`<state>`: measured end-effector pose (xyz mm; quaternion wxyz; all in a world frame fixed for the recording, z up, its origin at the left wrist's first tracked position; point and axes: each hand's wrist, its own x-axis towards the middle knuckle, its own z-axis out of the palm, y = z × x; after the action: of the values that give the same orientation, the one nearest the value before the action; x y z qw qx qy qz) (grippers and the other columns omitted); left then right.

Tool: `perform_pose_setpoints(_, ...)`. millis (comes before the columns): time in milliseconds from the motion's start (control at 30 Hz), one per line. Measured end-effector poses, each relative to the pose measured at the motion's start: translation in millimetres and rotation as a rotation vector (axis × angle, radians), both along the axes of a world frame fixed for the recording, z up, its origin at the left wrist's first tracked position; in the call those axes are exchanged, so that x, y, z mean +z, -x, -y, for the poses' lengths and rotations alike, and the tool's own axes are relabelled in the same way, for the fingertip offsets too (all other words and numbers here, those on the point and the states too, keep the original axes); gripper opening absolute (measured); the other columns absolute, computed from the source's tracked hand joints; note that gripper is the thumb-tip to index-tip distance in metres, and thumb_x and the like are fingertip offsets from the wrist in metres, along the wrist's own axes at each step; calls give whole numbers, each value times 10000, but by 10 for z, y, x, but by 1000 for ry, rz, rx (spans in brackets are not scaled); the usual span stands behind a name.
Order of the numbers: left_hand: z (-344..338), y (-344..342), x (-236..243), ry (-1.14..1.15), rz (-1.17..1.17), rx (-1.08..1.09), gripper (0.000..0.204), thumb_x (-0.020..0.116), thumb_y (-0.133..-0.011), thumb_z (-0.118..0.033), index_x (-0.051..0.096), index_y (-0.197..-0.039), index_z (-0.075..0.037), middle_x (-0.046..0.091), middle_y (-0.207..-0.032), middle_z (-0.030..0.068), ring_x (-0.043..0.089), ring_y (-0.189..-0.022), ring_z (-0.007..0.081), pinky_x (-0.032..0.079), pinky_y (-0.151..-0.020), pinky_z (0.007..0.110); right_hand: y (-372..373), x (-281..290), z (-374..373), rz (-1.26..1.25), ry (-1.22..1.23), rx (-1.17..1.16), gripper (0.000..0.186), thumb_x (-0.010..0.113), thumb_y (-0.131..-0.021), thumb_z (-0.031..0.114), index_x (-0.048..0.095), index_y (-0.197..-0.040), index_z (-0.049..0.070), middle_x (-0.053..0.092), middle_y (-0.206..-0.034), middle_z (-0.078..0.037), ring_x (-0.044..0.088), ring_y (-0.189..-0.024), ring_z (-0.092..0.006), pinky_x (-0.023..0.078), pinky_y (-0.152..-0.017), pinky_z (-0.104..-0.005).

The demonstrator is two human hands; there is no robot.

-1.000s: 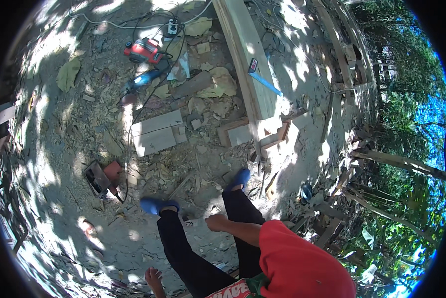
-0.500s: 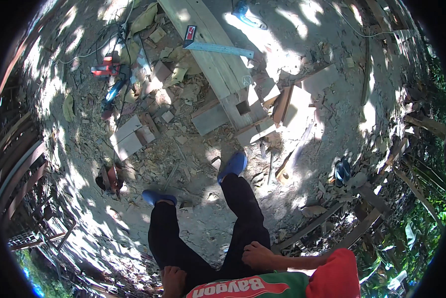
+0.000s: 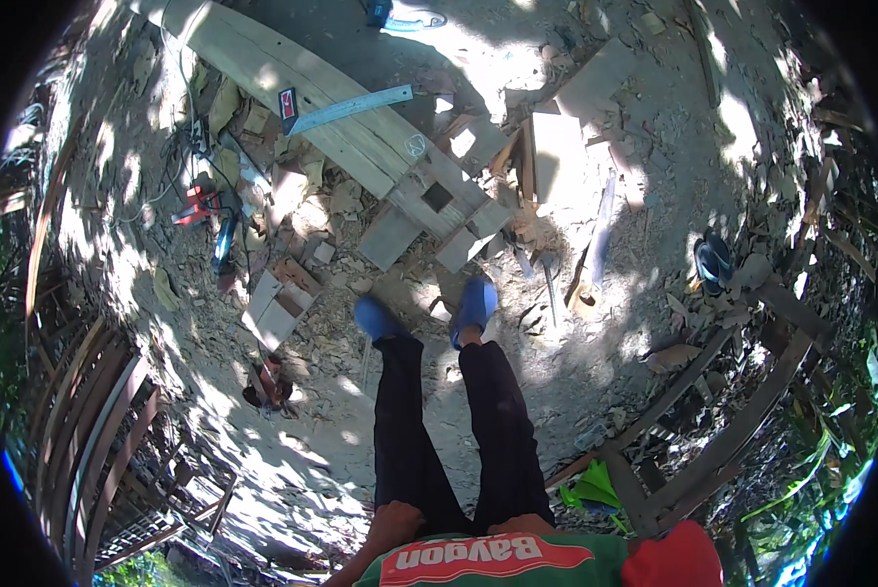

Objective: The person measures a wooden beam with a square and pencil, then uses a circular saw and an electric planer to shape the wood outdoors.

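Note:
My left hand [image 3: 396,521] rests against the top of my left thigh, nothing visible in it. My right hand [image 3: 521,525] lies at my right thigh, mostly covered by the green shirt. The fingers of both are too hidden to read. Ahead of my feet in blue clogs lies a long wooden plank [image 3: 351,137] with a square hole cut near its close end. Across it lies a metal try square [image 3: 351,108] with a dark and red stock. Wood blocks [image 3: 388,238] sit beside and under the plank's near end.
At the left lie a red power tool [image 3: 200,203] and a blue tool [image 3: 225,242] among cords. Another blue power tool [image 3: 400,17] is at the far side. Offcuts and shavings litter the ground. Sandals [image 3: 713,262] lie right; stacked boards [image 3: 92,421] stand left.
My view has swung, so the plank and tools sit further left and higher. My left foot has come up closer beside my right. Both hands remain at my thighs.

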<state>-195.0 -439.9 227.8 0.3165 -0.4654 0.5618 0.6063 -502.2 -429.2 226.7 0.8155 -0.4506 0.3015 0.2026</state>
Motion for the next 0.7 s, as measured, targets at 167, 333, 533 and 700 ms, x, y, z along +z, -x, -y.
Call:
perform_pose_setpoints(167, 492, -6, 169, -437, 266, -18, 307, 607, -918, -373, 680, -1051, -107, 699, -925, 129, 680, -893, 276, 526, -819, 397, -313, -158, 400, 95, 47, 196, 344, 537, -889, 379, 665, -1035, 96, 683, -998, -167, 663, -972, -351, 523, -803, -471)
perform_pose_setpoints(333, 155, -503, 45, -638, 163, 187, 334, 615, -924, -379, 671, -1042, -72, 695, -899, 118, 678, -857, 235, 527, -793, 359, -607, -850, 540, -46, 137, -59, 395, 481, -944, 417, 678, -1015, 83, 680, -983, -167, 653, -930, -364, 500, -817, -477)
perform_pose_setpoints(533, 982, -184, -1553, -217, -53, 632, 404, 590, -939, -385, 668, -984, 9, 697, -846, 84, 668, -750, 156, 521, -724, 286, -554, -1713, 952, -613, 160, -662, 489, 492, -947, 453, 711, -834, 31, 678, -704, -132, 683, -693, -315, 512, -668, -417)
perform_pose_setpoints(700, 2412, 382, -3620, -210, -299, 1964, 785, 363, -964, -642, 417, -1370, 29, 550, -1307, 180, 552, -1185, 296, 439, -998, 415, -734, -1890, 742, -654, 104, -728, 398, 557, -934, 360, 698, -860, -4, 682, -690, -125, 688, -652, -238, 510, -628, -342)
